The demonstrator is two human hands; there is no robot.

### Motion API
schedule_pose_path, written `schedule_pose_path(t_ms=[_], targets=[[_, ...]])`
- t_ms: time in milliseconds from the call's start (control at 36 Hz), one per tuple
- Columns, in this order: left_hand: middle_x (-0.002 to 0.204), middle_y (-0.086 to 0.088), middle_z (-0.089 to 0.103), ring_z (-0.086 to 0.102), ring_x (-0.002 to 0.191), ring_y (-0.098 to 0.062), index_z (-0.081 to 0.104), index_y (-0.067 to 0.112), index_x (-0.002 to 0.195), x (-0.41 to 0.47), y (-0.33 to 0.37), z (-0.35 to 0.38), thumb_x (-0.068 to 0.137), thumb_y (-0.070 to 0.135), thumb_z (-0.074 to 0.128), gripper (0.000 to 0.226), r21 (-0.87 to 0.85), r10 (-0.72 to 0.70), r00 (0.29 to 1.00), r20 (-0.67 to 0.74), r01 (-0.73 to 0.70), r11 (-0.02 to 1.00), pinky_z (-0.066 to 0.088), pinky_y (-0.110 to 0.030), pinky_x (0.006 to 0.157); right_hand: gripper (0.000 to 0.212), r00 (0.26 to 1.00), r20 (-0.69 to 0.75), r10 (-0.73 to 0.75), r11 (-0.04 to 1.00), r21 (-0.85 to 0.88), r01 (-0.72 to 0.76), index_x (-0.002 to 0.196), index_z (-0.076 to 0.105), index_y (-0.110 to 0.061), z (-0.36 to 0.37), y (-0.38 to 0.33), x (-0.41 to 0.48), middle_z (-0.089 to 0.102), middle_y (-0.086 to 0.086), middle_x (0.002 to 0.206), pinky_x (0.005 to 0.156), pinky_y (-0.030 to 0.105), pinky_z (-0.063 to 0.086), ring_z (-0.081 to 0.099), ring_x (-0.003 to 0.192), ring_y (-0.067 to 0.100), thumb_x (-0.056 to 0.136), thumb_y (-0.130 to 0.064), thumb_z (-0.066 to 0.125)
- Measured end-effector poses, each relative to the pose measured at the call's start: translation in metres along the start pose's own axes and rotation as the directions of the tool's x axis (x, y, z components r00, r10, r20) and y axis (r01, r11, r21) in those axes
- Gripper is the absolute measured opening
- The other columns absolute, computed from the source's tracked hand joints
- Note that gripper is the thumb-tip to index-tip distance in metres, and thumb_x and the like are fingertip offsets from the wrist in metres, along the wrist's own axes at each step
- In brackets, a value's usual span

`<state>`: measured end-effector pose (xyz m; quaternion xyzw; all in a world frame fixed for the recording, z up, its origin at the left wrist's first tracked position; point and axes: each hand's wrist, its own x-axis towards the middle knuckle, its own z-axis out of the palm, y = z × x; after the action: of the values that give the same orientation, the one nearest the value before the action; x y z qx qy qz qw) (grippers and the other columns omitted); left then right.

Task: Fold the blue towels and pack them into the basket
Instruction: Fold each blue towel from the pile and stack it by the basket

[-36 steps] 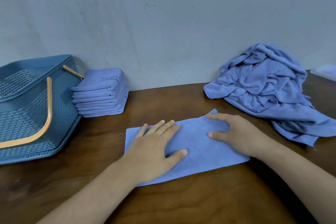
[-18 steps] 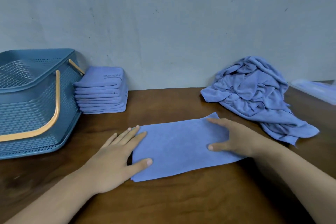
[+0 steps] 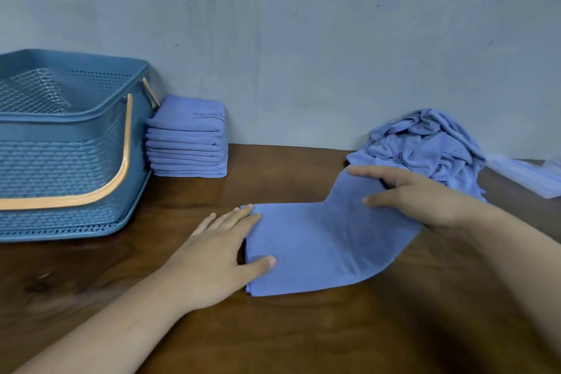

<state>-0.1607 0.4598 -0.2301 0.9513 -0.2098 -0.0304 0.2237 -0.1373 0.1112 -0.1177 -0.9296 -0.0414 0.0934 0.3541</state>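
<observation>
Both hands: left (image 3: 212,255) flat on soft towel (image 3: 318,249); right (image 3: 425,203) seemingly pinching its lifted end.

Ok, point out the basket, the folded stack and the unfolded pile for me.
basket (image 3: 76,118), head view, on its front rim.
folded stack (image 3: 188,121), head view, on the top towel.
unfolded pile (image 3: 425,146), head view, on the crumpled middle.

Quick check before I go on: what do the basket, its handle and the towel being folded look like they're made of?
Basket: apparently moulded plastic, matt teal, with embossed weave and perforated walls. Handle: smooth orange strip, probably plastic; wood-look cannot be excluded. Towel: soft thin cloth, likely microfibre, since it bends limply where the right hand lifts it.
</observation>
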Motion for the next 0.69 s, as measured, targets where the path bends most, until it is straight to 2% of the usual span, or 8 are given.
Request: schedule_pose_path(t_ms=[111, 194, 250, 333, 389, 528, 611, 694], targets=[[0.172, 0.028, 0.003, -0.003, 0.155, 0.011, 0.01, 0.041, 0.168, 0.0, -0.001, 0.002, 0.093, 0.083, 0.044, 0.093, -0.036, 0.008, 1.0, -0.024, -0.009, 0.999, -0.003, -0.029, 0.131, 0.06, 0.998, 0.042, -0.044, 0.997, 0.072, 0.041, 0.146, 0.055, -0.053, 0.017, -0.041, 0.003, 0.043, -0.029, 0.155, 0.121, 0.033, 0.036, 0.04, 0.142, 0.0, 0.097, -0.024, 0.073], [0.171, 0.026, 0.012, 0.003, 0.154, 0.009, 0.006, 0.04, 0.168, -0.002, 0.001, -0.001, 0.095, 0.075, 0.052, 0.092, -0.088, -0.001, 0.999, -0.051, -0.004, 0.996, -0.002, -0.025, 0.128, 0.063, 0.994, 0.097, -0.046, 0.991, 0.127, 0.034, 0.15, 0.053, -0.046, 0.042, -0.066, 0.005, 0.051, -0.024, 0.15, 0.118, 0.033, 0.042, 0.051, 0.134, -0.001, 0.096, -0.02, 0.072], [0.17, 0.025, 0.017, 0.009, 0.157, 0.001, 0.004, 0.043, 0.167, -0.003, 0.0, -0.003, 0.096, 0.068, 0.057, 0.092, -0.145, -0.036, 0.997, -0.069, 0.026, 0.989, 0.007, -0.027, 0.13, 0.065, 0.991, 0.12, -0.054, 0.99, 0.133, 0.038, 0.151, 0.052, -0.046, 0.063, -0.074, 0.008, 0.053, -0.022, 0.15, 0.116, 0.031, 0.042, 0.052, 0.131, -0.002, 0.095, -0.019, 0.072], [0.167, 0.03, 0.02, 0.016, 0.159, -0.006, 0.003, 0.049, 0.165, -0.003, -0.004, -0.004, 0.095, 0.06, 0.062, 0.093, -0.233, -0.08, 0.994, -0.078, 0.06, 0.971, 0.024, -0.034, 0.128, 0.066, 0.987, 0.153, -0.052, 0.994, 0.1, 0.037, 0.153, 0.049, -0.044, 0.1, -0.077, 0.012, 0.045, -0.015, 0.157, 0.1, 0.02, 0.04, 0.049, 0.132, 0.003, 0.095, -0.019, 0.07], [0.165, 0.036, 0.02, 0.017, 0.158, -0.006, -0.001, 0.051, 0.164, -0.003, -0.006, -0.004, 0.094, 0.057, 0.064, 0.095, -0.252, -0.081, 0.994, -0.069, 0.061, 0.966, 0.027, -0.037, 0.127, 0.071, 0.988, 0.156, -0.02, 0.987, 0.164, -0.006, 0.155, 0.044, -0.048, 0.122, -0.07, 0.014, 0.04, -0.015, 0.159, 0.098, 0.02, 0.041, 0.047, 0.135, 0.003, 0.094, -0.021, 0.07], [0.164, 0.039, 0.02, 0.022, 0.157, -0.013, -0.005, 0.052, 0.163, -0.003, -0.005, -0.004, 0.093, 0.057, 0.064, 0.099, -0.254, -0.099, 0.994, -0.052, 0.083, 0.964, 0.032, -0.041, 0.125, 0.073, 0.994, 0.106, -0.002, 0.971, 0.239, -0.024, 0.155, 0.04, -0.054, 0.138, -0.057, 0.018, 0.048, -0.021, 0.141, 0.088, 0.017, 0.046, 0.053, 0.119, -0.003, 0.096, -0.02, 0.067], [0.164, 0.039, 0.019, 0.014, 0.159, -0.01, -0.004, 0.052, 0.163, -0.002, -0.004, -0.004, 0.094, 0.057, 0.065, 0.098, -0.256, -0.106, 0.993, -0.052, 0.089, 0.963, 0.028, -0.039, 0.126, 0.074, 0.994, 0.108, -0.005, 0.971, 0.239, -0.021, 0.154, 0.04, -0.057, 0.138, -0.057, 0.018, 0.05, -0.022, 0.139, 0.09, 0.018, 0.045, 0.053, 0.122, -0.002, 0.095, -0.022, 0.069], [0.164, 0.038, 0.02, 0.016, 0.158, -0.008, -0.006, 0.053, 0.162, -0.003, -0.003, -0.005, 0.093, 0.057, 0.066, 0.1, -0.261, -0.106, 0.993, -0.052, 0.089, 0.961, 0.029, -0.039, 0.126, 0.073, 0.992, 0.123, -0.037, 0.957, 0.29, 0.0, 0.151, 0.043, -0.059, 0.137, -0.059, 0.017, 0.041, -0.028, 0.154, 0.102, 0.022, 0.042, 0.044, 0.136, -0.003, 0.095, -0.026, 0.074]])
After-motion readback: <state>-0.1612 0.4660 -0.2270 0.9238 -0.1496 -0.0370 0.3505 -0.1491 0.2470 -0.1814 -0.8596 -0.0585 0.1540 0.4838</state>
